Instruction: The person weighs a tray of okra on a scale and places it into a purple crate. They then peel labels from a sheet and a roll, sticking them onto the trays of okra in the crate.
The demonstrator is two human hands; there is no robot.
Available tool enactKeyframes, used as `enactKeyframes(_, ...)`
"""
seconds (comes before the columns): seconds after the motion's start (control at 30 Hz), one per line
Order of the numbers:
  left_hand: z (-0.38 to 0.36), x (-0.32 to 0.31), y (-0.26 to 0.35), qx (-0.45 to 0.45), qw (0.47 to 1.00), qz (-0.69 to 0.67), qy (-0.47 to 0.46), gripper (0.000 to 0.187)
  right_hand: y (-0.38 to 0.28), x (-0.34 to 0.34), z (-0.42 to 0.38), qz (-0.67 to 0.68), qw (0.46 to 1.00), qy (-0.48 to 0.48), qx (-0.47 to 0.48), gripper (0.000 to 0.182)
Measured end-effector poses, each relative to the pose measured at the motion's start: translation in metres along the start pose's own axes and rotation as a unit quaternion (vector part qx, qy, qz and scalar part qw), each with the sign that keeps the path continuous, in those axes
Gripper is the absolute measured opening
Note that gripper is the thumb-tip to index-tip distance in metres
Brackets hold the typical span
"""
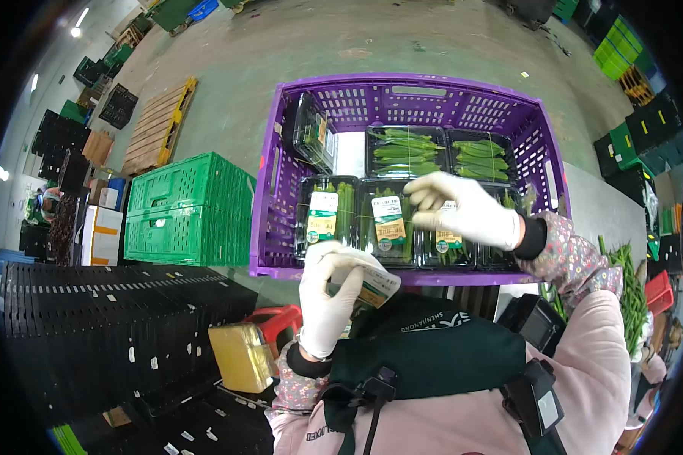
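A purple crate (402,81) stands before me with several black trays of green vegetables in it. The front row includes a labelled tray (322,220) at the left and another labelled tray (389,227) beside it. Behind them lies an unlabelled tray (406,152), and one tray (311,133) stands on edge at the back left. My left hand (328,296), in a white glove, is closed on a stack of labels (378,287) at the crate's front edge. My right hand (467,208), also gloved, hovers over the front trays, its fingers bent and apart with nothing visible between them.
Green crates (182,212) are stacked at the left, with a wooden pallet (155,129) behind. Black crates (121,326) fill the lower left near a red stool (277,322). Loose green vegetables (626,292) lie at the right beside a dark device (535,322).
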State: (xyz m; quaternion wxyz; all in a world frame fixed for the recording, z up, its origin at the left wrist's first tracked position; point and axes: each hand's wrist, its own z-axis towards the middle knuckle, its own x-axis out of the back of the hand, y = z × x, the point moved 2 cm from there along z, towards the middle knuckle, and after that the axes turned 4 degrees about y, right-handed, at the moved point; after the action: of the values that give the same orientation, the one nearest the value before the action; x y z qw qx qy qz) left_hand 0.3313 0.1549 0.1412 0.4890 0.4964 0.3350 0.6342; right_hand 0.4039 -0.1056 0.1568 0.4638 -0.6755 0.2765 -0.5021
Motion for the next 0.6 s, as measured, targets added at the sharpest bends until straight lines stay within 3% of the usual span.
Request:
enactKeyframes(0.03,0.002,-0.005,0.006,-0.076,0.995,0.056,0.039,0.013,-0.015,-0.01,-0.005,0.04,0.999,-0.016,0.029,0.055)
enactKeyframes(0.07,0.002,-0.009,0.011,-0.079,0.995,0.056,0.038,0.013,-0.028,-0.017,-0.011,-0.012,0.995,-0.01,0.1,0.056)
enactKeyframes(0.13,-0.001,-0.014,0.014,0.067,0.984,-0.148,0.075,0.008,-0.038,-0.03,-0.019,-0.02,0.991,-0.031,0.125,0.058)
enactKeyframes(0.17,-0.003,-0.014,0.014,0.065,0.984,-0.148,0.073,0.008,-0.047,-0.034,-0.022,-0.022,0.992,-0.049,0.115,0.059)
enactKeyframes(0.2,-0.007,-0.015,0.013,0.11,0.984,-0.125,0.062,0.006,-0.05,-0.04,-0.023,0.032,0.996,-0.067,0.053,0.042)
enactKeyframes(0.23,-0.01,-0.016,0.011,0.155,0.981,-0.102,0.05,0.005,-0.047,-0.046,-0.023,0.031,0.996,-0.063,0.053,0.042)
enactKeyframes(0.33,-0.015,-0.016,0.006,0.147,0.982,-0.107,0.06,0.008,-0.043,-0.053,-0.023,0.007,0.99,0.014,0.14,0.016)
enactKeyframes(0.37,-0.016,-0.017,0.003,0.164,0.975,-0.139,0.054,0.009,-0.038,-0.047,-0.023,0.002,0.991,0.023,0.134,0.016)
enactKeyframes(0.43,-0.018,-0.022,-0.002,0.186,0.97,-0.151,0.042,0.01,-0.03,-0.026,-0.014,-0.1,0.962,0.088,0.239,0.017)
enactKeyframes(0.5,-0.017,-0.027,0.01,0.155,0.983,-0.071,-0.068,0.012,-0.017,0.027,0.003,-0.086,0.982,0.118,0.122,0.017)
enactKeyframes(0.57,-0.02,-0.019,0.009,0.191,0.974,-0.079,-0.093,0.014,0.018,0.078,0.013,-0.131,0.983,0.129,0.021,0.024)
enactKeyframes(0.6,-0.02,-0.011,0.003,0.142,0.984,-0.035,-0.1,0.015,0.041,0.101,0.011,-0.192,0.977,0.093,-0.02,0.028)
